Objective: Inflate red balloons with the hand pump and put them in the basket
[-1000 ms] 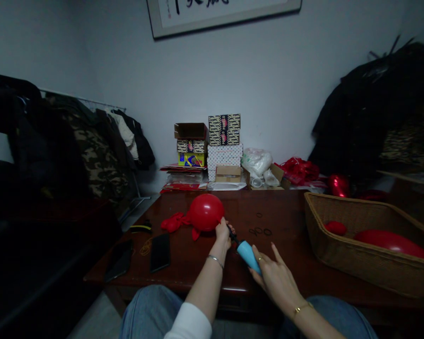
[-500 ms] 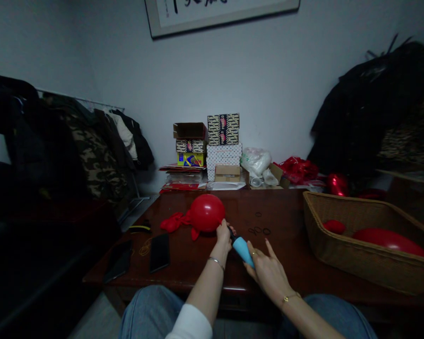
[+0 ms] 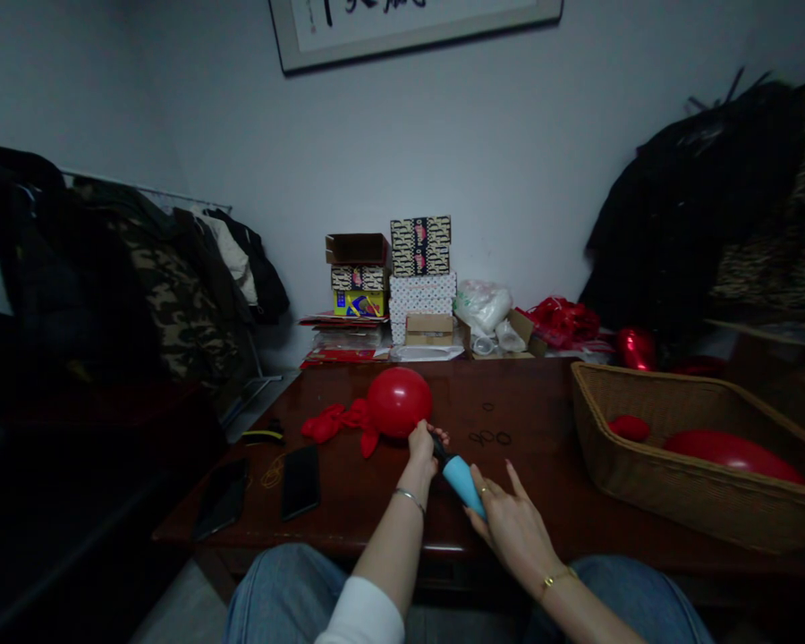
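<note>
A round, partly inflated red balloon point(image 3: 400, 402) is just beyond my left hand point(image 3: 425, 444), whose fingers are closed around its neck at the dark nozzle of a light-blue hand balloon pump point(image 3: 463, 486). The pump slants down from there toward my right hand point(image 3: 513, 529). That hand grips the pump's near end, thumb beneath and some fingers stretched out. Limp red balloons point(image 3: 332, 421) lie on the table left of the inflated one. My left fingertips are partly hidden behind the hand.
On the brown table point(image 3: 529, 394) lie dark rings point(image 3: 487, 437), two black phones point(image 3: 300, 481), yellowish rubber bands point(image 3: 273, 471) and a black-and-yellow item point(image 3: 264, 435). A wicker basket point(image 3: 684, 487) with red balloons stands at right. Stacked boxes point(image 3: 421, 295) line the back.
The inflated balloon has shifted slightly right relative to the table. Both hands keep their holds, and the view has turned very slightly.
</note>
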The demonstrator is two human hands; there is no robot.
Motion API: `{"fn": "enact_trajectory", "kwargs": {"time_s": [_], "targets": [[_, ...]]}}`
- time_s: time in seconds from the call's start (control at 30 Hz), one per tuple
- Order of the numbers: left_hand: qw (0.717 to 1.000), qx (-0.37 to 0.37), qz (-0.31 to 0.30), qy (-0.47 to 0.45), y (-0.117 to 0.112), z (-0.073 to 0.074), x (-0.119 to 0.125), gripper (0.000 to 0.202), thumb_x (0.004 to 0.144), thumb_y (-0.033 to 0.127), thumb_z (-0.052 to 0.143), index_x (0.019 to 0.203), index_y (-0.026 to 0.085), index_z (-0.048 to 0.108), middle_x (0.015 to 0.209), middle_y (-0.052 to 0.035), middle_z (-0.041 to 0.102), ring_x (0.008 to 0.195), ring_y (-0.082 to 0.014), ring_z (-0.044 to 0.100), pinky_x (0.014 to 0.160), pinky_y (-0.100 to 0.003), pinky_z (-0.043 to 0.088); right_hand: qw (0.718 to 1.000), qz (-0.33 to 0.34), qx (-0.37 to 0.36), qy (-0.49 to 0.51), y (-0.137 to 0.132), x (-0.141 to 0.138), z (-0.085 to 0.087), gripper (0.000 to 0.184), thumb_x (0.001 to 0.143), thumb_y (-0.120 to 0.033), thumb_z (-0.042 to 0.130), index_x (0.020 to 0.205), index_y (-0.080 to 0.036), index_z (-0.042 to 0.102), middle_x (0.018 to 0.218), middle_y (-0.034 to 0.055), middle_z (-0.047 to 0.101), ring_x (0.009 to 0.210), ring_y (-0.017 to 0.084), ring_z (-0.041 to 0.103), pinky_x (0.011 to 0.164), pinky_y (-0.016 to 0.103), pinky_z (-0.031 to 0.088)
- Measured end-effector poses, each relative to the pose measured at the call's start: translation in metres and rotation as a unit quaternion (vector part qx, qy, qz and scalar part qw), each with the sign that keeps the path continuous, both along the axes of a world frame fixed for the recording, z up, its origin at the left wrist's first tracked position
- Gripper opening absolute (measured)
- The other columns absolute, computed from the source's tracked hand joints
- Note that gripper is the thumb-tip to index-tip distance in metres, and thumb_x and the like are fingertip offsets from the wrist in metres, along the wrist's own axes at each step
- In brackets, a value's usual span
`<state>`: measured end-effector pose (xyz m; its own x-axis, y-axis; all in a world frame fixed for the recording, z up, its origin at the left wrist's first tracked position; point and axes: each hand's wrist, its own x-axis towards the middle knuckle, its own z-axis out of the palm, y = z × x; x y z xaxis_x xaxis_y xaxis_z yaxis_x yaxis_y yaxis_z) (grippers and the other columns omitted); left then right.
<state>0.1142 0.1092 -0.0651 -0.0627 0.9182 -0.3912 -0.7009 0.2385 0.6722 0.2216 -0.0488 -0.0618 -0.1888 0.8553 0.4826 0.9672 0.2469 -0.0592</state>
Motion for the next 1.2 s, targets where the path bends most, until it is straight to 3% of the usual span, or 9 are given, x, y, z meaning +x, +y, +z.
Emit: {"fn": "enact_trajectory", "kwargs": {"time_s": [0.43,0.73,0.97,1.2], "targets": [[1.000,0.021,-0.002,-0.002,0.008,-0.007,-0.005,0.022,0.079,0.024,0.054,0.062,0.017,0.042,0.051,0.0004,0.048,0.045,-0.0108,0.052,0.050,-0.023,0.045,1.000,0.010,0.007,0.001,-0.014,0.014,-0.010,0.046,0.084,-0.025,0.045,0.128,-0.013,0.043,0.099,0.0083,0.068,0.081,0.016,0.066,0.111,0.042,0.016],[0.997,0.047,-0.024,0.053,0.013,-0.002,-0.032,0.022,0.087,0.021,0.038,0.066,0.017,0.038,0.060,-0.0074,0.059,0.058,-0.0170,0.065,0.061,-0.030,0.052,0.999,0.011,0.029,0.013,-0.028,0.051,-0.021,0.048,0.086,-0.029,0.043,0.132,-0.016,0.038,0.106,0.0077,0.066,0.089,0.017,0.065,0.111,0.045,0.016],[0.995,0.042,-0.061,0.064,0.010,0.003,-0.039,0.023,0.086,0.021,0.041,0.064,0.016,0.039,0.068,-0.0119,0.064,0.063,-0.0187,0.067,0.063,-0.029,0.053,0.997,-0.076,0.004,-0.015,-0.003,0.087,-0.026,0.046,0.089,-0.033,0.039,0.127,-0.008,0.044,0.101,0.0123,0.067,0.082,0.019,0.066,0.108,0.046,0.018],[0.995,0.033,-0.069,0.063,0.007,0.000,-0.043,0.022,0.085,0.022,0.043,0.065,0.015,0.039,0.071,-0.0139,0.065,0.065,-0.0192,0.068,0.064,-0.029,0.053,0.968,-0.215,-0.123,-0.029,0.043,0.110,-0.039,0.053,0.089,-0.039,0.033,0.128,-0.004,0.040,0.096,0.0143,0.068,0.086,0.022,0.065,0.105,0.047,0.018]]}}
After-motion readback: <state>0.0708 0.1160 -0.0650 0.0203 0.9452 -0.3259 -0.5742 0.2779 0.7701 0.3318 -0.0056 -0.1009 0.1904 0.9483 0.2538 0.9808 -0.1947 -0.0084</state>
